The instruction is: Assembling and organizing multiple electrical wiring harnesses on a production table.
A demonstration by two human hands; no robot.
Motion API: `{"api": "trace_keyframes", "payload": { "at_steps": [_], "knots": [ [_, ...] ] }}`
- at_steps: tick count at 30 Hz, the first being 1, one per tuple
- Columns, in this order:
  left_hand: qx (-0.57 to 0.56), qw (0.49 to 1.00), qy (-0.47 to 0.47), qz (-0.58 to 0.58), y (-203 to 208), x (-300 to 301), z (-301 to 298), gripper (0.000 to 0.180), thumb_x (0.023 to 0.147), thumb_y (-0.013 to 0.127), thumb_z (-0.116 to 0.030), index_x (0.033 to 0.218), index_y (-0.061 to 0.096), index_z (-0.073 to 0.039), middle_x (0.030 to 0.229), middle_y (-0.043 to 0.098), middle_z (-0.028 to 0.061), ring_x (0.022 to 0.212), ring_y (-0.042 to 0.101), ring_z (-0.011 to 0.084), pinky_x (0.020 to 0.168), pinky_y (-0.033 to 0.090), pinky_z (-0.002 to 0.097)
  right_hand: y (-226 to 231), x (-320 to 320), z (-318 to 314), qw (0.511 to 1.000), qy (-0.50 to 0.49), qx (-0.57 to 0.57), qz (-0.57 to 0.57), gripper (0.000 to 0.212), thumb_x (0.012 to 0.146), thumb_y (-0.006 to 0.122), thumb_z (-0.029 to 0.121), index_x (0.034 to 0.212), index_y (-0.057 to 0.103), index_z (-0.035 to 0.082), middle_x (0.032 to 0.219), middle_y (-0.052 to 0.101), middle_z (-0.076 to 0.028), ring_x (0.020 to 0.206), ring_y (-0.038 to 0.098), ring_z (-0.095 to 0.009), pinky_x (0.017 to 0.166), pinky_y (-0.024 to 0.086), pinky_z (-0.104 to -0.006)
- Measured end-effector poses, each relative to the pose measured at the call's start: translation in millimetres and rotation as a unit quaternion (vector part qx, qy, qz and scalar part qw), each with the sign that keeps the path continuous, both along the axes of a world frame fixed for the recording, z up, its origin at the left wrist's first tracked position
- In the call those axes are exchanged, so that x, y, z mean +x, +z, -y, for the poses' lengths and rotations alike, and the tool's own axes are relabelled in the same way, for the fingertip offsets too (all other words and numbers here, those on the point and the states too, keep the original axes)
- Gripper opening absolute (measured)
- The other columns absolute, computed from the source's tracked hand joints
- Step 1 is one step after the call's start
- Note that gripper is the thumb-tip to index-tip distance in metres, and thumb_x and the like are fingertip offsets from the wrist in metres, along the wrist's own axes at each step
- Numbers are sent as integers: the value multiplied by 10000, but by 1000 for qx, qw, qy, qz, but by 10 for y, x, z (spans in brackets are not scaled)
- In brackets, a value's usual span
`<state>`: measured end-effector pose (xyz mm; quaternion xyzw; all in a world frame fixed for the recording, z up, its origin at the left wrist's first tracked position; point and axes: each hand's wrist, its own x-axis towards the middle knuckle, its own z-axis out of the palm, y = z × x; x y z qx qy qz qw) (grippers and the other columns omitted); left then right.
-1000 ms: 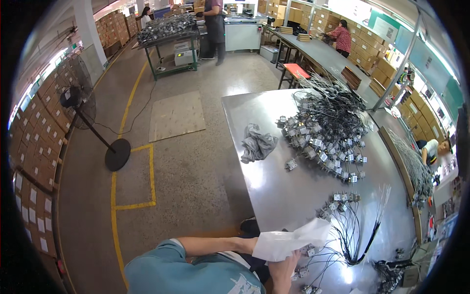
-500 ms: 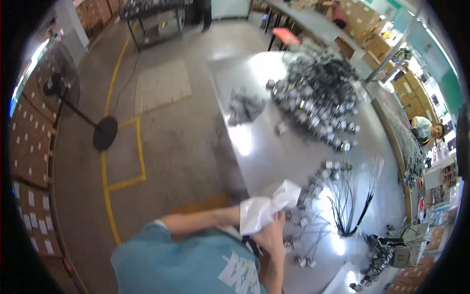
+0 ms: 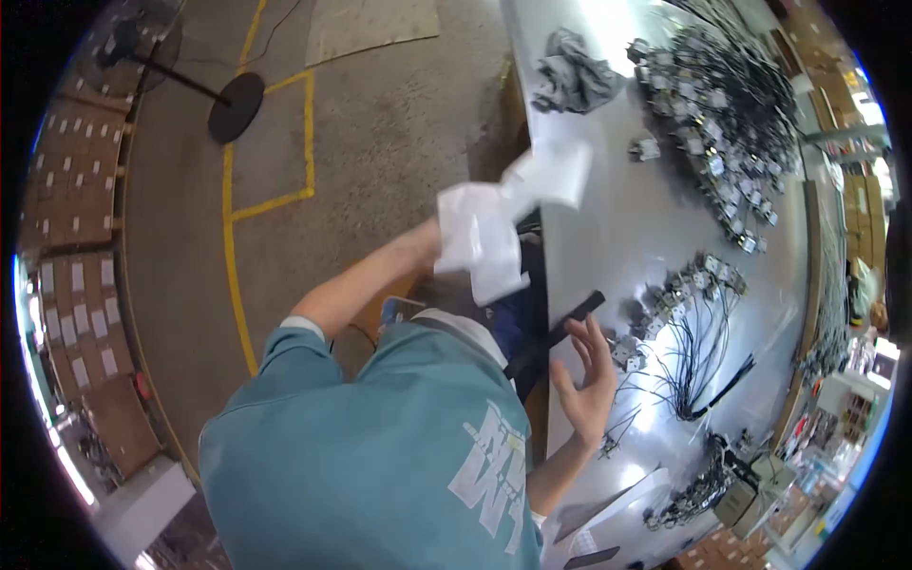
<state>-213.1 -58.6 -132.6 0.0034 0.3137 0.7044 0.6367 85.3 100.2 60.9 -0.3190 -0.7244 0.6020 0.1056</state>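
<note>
At the end of my outstretched left arm, a crumpled white sheet, paper or thin plastic, hangs in the air near the table's left edge. It covers my left hand, so the fingers are hidden, but the sheet is held up there. Its far end is smeared by motion. My right hand is open over the table edge, thumb and fingers apart, with nothing in it. Close by its fingertips lies a flat black strip, reaching over the edge of the metal table.
Metal parts with dark cables form a large pile at the far right. Nearer sit a smaller row of them and a black cable bundle. A crumpled grey cloth lies at the far table edge. Left stand a fan and stacked cartons.
My right hand has let go of the white sheet and moved right, opening. My left arm has carried the sheet away from my body. The view has tilted down.
</note>
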Motion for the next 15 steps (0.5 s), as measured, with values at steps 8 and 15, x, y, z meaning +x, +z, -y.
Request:
{"api": "trace_keyframes", "payload": {
  "at_steps": [8, 15],
  "knots": [
    [-136, 932, 326, 75, -2227, -519, 1532, 264, 1067, 645, -350, 1195, 705, -126, 1133, 759, 58, 1044, 738, 237, 935, 619, 467, -302, 121, 235, 993, 36, 17, 111, 581, 922, 729, -6, 1489, 607, 17, 1327, 717, -161, 1273, 673, -255, 1128, 506, -409],
    [-451, 835, 310, 58, -2422, -13, 1880, 264, 1026, 695, -422, 1170, 727, -204, 1097, 767, 25, 962, 763, 214, 724, 637, 447, -285, -157, 284, 991, 81, 2, 106, 577, 870, 730, -36, 1438, 641, 7, 1284, 724, -151, 1224, 675, -248, 1119, 488, -387]
  ]
}}
